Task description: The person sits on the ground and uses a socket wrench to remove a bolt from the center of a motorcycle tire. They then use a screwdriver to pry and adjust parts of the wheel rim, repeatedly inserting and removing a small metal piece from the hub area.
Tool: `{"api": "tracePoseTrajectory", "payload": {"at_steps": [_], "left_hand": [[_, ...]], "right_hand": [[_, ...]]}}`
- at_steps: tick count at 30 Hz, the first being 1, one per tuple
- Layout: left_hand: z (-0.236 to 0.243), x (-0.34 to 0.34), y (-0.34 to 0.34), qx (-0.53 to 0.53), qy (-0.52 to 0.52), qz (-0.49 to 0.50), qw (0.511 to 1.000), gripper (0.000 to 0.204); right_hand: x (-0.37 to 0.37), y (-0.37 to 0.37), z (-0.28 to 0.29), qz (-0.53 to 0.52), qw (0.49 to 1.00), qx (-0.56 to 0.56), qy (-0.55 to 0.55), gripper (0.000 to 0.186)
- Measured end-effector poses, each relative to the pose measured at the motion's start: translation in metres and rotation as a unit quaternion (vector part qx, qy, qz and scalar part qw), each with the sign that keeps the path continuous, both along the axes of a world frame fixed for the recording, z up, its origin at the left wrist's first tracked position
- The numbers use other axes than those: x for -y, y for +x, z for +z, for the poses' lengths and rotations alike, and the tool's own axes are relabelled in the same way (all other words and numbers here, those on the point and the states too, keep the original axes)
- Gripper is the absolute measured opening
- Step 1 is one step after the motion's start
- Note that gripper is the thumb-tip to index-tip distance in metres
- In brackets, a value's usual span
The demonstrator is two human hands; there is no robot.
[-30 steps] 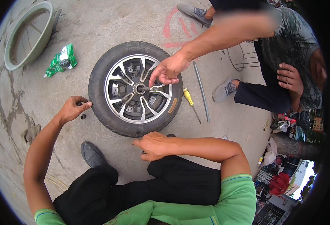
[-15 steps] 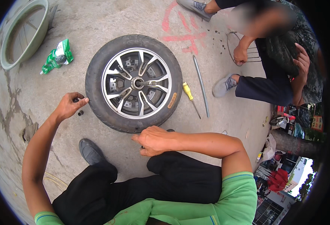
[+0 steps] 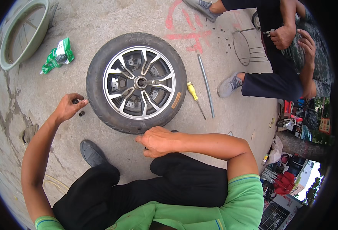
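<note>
A wheel with a black tyre (image 3: 103,115) and a silver-and-black spoked rim lies flat on the concrete before me, an axle standing out of its hub (image 3: 140,82). Just left of the tyre, my left hand (image 3: 68,107) is closed with thumb and fingers together; something small and dark shows between them. A short black cylindrical piece (image 3: 81,113) is just below those fingers. At the tyre's near edge my right hand (image 3: 156,142) is curled shut, palm down. A bit of something dark shows under its fingers, but I cannot make out what it is.
Right of the wheel lie a yellow-handled screwdriver (image 3: 192,91) and a grey metal rod (image 3: 206,86). A green pouch (image 3: 58,56) and a basin of murky water (image 3: 42,36) are at the far left. A wire stand (image 3: 249,61) is beside a seated person (image 3: 276,82).
The other person's hand has lifted from the wire stand to near their lap and holds something small. My two hands keep nearly the same places by the tyre.
</note>
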State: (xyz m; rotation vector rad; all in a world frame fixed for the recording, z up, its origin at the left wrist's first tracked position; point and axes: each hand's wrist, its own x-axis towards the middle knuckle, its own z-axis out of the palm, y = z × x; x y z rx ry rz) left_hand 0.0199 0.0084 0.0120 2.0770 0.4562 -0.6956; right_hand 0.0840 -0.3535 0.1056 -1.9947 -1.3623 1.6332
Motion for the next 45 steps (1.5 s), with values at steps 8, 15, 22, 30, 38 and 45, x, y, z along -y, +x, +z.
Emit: {"api": "tracePoseTrajectory", "payload": {"at_steps": [8, 15, 22, 30, 38, 45], "left_hand": [[0.003, 0.001, -0.001, 0.000, 0.027, -0.024, 0.999, 0.036], [-0.002, -0.005, -0.006, 0.012, 0.034, -0.025, 0.999, 0.028], [-0.005, -0.007, -0.009, -0.006, 0.018, -0.020, 1.000, 0.027], [-0.009, -0.011, -0.015, -0.016, 0.006, -0.006, 1.000, 0.028], [-0.010, -0.013, -0.017, -0.016, 0.010, -0.010, 1.000, 0.028], [-0.010, -0.016, -0.019, -0.021, 0.006, -0.010, 1.000, 0.028]], "right_hand": [[-0.001, 0.000, 0.000, 0.007, 1.000, -0.001, -0.003, 0.031], [0.000, -0.001, 0.001, 0.006, 1.000, 0.003, 0.000, 0.029], [-0.002, -0.001, 0.001, 0.013, 1.000, 0.010, -0.001, 0.029], [-0.002, -0.001, 0.003, 0.014, 1.000, 0.014, 0.007, 0.029], [-0.003, -0.001, 0.002, 0.021, 1.000, 0.010, -0.004, 0.030], [-0.003, -0.001, -0.002, 0.021, 1.000, 0.009, -0.001, 0.029]]}}
